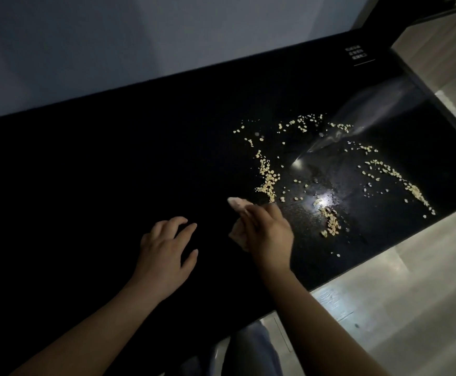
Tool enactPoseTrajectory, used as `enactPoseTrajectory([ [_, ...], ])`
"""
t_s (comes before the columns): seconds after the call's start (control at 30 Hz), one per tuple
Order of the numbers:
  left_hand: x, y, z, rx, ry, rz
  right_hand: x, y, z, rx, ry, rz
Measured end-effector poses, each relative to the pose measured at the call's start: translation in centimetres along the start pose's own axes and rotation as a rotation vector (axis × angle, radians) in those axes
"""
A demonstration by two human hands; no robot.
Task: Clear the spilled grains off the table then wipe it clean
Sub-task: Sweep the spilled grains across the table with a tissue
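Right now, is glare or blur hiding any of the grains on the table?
Head view: dim overall, the black table reads almost featureless on its left; a glare spot washes out some grains near the front edge; a pale reflected streak crosses the far right; the right hand and the pale cloth it grips are motion-blurred; the left hand is sharper.

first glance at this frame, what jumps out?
Pale grains lie in loose arcs over the right part of the black table, with a bright glare spot among those nearest the front edge. At the spill's near-left edge the right hand grips a pale wad, cloth or tissue. The left hand rests beside it on the dark surface, fingers spread.
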State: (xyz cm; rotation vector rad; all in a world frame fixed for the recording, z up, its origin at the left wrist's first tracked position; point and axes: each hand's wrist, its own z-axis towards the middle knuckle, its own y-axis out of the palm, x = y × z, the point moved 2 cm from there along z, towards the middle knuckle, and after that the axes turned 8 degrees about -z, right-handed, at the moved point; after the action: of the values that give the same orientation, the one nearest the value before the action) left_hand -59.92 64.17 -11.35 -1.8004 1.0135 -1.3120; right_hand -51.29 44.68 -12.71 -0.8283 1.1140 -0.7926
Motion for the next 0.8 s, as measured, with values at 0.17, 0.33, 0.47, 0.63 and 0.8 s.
enactPoseTrajectory([
  [0.17,-0.5,-0.8,1.2,0.003,0.007,0.01,2.6,1.0,2.3,-0.021,-0.065,-0.103],
  [0.33,-0.7,-1.0,2.4,-0.019,0.017,0.047,9.2,-2.7,4.6,0.086,0.212,-0.215],
  [0.47,0.1,-1.7,3.4,0.022,-0.024,0.037,6.1,-3.5,5.3,0.076,0.165,-0.082],
  [0.63,0.5,-2.6,5.3,0.064,-0.081,0.017,-0.3,1.6,6.7,-0.006,-0.032,0.084],
  [0.8,-0.3,-3.0,7.2,0.079,-0.111,-0.036,1.4,3.1,9.3,0.002,-0.136,-0.026],
])
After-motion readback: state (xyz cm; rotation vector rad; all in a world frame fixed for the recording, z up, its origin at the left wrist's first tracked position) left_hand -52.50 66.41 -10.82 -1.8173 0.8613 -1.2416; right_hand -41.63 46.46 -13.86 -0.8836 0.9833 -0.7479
